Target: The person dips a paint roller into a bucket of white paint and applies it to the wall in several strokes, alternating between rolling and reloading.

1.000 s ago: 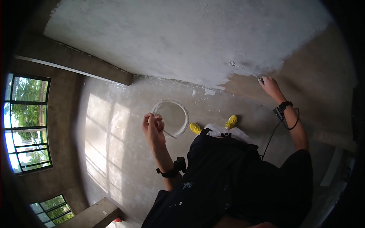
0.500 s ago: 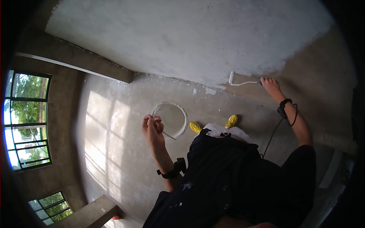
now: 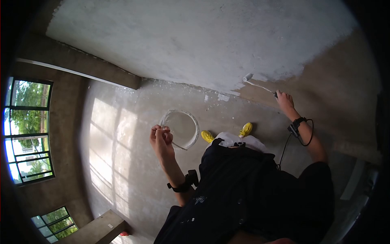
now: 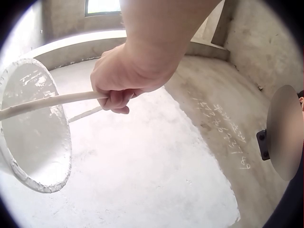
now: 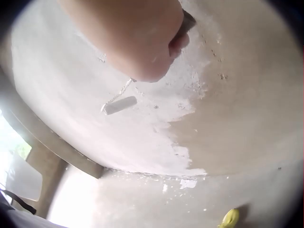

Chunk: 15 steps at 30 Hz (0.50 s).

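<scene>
In the head view my left hand (image 3: 161, 142) grips the handle of a white paint bucket (image 3: 196, 132), which hangs beside it. The left wrist view shows the curled fingers round the pale bail handle (image 4: 57, 100), and the bucket's paint-crusted rim (image 4: 65, 168). My right hand (image 3: 286, 103) grips the dark handle of a paint roller (image 3: 248, 77). Its white sleeve (image 5: 121, 105) overlaps the painted part of the wall in the right wrist view, near the ragged edge of the paint. Part of the roller's frame is hidden behind the hand there.
White paint (image 3: 195, 44) covers much of the wall; bare brown wall (image 3: 341, 77) lies to the right. Paint spots dot the floor (image 3: 223, 97) along the wall's foot. My yellow shoes (image 3: 246, 129) stand near the bucket. A beam (image 3: 93, 69) juts out at left.
The roller moved down the wall towards the floor, then came back up part of the way, its frame tilting as my right hand shifted. The left hand and bucket stay almost in place.
</scene>
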{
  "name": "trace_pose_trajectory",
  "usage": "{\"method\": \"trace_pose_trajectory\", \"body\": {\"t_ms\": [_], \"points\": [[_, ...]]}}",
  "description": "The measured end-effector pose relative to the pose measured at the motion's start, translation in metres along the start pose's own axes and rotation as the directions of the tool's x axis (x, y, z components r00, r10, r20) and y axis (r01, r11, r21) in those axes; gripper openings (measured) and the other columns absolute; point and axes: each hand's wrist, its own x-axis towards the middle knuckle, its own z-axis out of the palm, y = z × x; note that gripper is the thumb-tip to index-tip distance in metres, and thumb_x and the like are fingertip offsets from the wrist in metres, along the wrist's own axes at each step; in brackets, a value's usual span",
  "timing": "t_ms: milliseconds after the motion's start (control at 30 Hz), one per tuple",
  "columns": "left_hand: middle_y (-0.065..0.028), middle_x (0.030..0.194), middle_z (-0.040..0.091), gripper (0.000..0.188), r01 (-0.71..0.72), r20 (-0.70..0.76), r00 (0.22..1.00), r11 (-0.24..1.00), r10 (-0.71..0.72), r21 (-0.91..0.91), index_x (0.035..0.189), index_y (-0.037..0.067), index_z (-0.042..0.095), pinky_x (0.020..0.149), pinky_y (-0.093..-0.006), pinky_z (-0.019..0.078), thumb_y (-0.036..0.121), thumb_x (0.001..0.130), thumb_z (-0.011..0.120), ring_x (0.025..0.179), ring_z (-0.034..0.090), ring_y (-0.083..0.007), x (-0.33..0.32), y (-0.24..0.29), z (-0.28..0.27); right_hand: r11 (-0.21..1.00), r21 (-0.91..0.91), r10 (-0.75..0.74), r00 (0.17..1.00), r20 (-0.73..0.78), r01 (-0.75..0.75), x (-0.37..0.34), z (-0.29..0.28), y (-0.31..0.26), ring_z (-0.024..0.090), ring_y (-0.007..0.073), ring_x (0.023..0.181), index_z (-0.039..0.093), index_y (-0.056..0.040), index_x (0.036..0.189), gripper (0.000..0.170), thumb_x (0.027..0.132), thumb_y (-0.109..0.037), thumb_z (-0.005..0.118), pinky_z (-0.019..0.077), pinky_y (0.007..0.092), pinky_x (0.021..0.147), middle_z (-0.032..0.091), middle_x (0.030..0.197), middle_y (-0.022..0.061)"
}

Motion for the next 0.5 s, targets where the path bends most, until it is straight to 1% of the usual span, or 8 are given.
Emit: {"method": "trace_pose_trajectory", "body": {"t_ms": [133,167,200,233,267,300,367,500], "points": [[-0.0112,0.074,0.058,0.010,0.000,-0.028,1.000,1.000,0.000,-0.003,0.089,0.006,0.050,0.043,-0.0185,0.0265,-0.003,0.083,0.049,0.047,0.035,-0.0059,-0.002,0.002,0.001,0.751,0.644,0.218,0.975,-0.034,-0.145,-0.029,0.034,-0.041,0.061,0.0186,0.051,0.049,-0.0071,0.084,0.026,0.091,-0.030,0.058,0.0476,0.0326,0.043,0.058,0.064,0.0108],[-0.0111,0.074,0.058,0.010,0.011,-0.020,1.000,1.000,-0.011,0.002,0.089,0.006,0.050,0.043,-0.0186,0.0263,-0.003,0.083,0.049,0.047,0.034,-0.0058,-0.002,0.002,0.001,0.751,0.645,0.215,0.976,-0.033,-0.144,-0.033,0.026,-0.050,0.061,0.0186,0.051,0.049,-0.0071,0.084,0.026,0.091,-0.030,0.058,0.0476,0.0326,0.043,0.058,0.064,0.0108],[-0.0111,0.074,0.058,0.010,0.011,-0.023,1.000,1.000,-0.011,0.003,0.089,0.006,0.050,0.043,-0.0186,0.0263,-0.003,0.083,0.049,0.047,0.034,-0.0058,-0.001,0.001,0.001,0.325,0.828,0.337,0.874,0.349,-0.456,-0.035,0.019,-0.062,0.055,0.0153,0.047,0.046,-0.0078,0.081,0.029,0.091,-0.033,0.057,0.0451,0.0316,0.041,0.053,0.060,0.0064],[-0.0111,0.074,0.058,0.010,0.007,-0.018,1.000,1.000,-0.007,0.001,0.089,0.006,0.049,0.043,-0.0189,0.0259,-0.003,0.083,0.049,0.047,0.034,-0.0058,-0.001,0.001,0.000,-0.176,0.712,0.248,0.669,0.701,-0.680,-0.036,0.005,-0.075,0.049,0.0121,0.043,0.043,-0.0086,0.078,0.032,0.092,-0.035,0.056,0.0426,0.0307,0.039,0.048,0.057,0.0021],[-0.0111,0.074,0.058,0.010,0.004,-0.013,1.000,1.000,-0.004,-0.002,0.089,0.006,0.049,0.043,-0.0191,0.0255,-0.003,0.083,0.049,0.047,0.034,-0.0058,0.000,0.001,0.002,-0.362,0.678,0.201,0.657,0.727,-0.640,-0.036,-0.009,-0.083,0.038,0.0072,0.040,0.039,-0.0107,0.076,0.034,0.094,-0.036,0.052,0.0351,0.0267,0.036,0.037,0.055,-0.0036],[-0.0111,0.074,0.058,0.010,0.007,-0.013,1.000,1.000,-0.007,0.002,0.089,0.006,0.049,0.043,-0.0191,0.0255,-0.003,0.083,0.049,0.047,0.034,-0.0058,0.000,0.002,0.004,-0.364,0.675,0.200,0.654,0.730,-0.642,-0.035,-0.017,-0.087,0.038,0.0072,0.040,0.039,-0.0107,0.076,0.034,0.094,-0.036,0.052,0.0351,0.0267,0.036,0.037,0.055,-0.0036],[-0.0113,0.075,0.058,0.009,-0.004,-0.018,1.000,1.000,0.005,0.020,0.089,0.005,0.050,0.043,-0.0194,0.0250,-0.002,0.083,0.049,0.047,0.034,-0.0058,-0.002,0.005,0.008,-0.677,0.532,0.103,0.650,0.753,-0.509,-0.035,-0.029,-0.091,0.035,0.0057,0.040,0.039,-0.0118,0.076,0.035,0.094,-0.038,0.053,0.0301,0.0238,0.036,0.034,0.055,-0.0048],[-0.0115,0.075,0.058,0.009,0.001,-0.002,1.000,1.000,-0.001,0.031,0.089,0.005,0.050,0.044,-0.0193,0.0253,-0.001,0.084,0.050,0.047,0.034,-0.0057,-0.001,0.001,0.008,-0.744,0.507,0.102,0.676,0.730,-0.435,-0.028,-0.057,-0.092,0.032,0.0044,0.041,0.040,-0.0124,0.076,0.036,0.094,-0.040,0.054,0.0270,0.0218,0.037,0.032,0.056,-0.0061]]}}
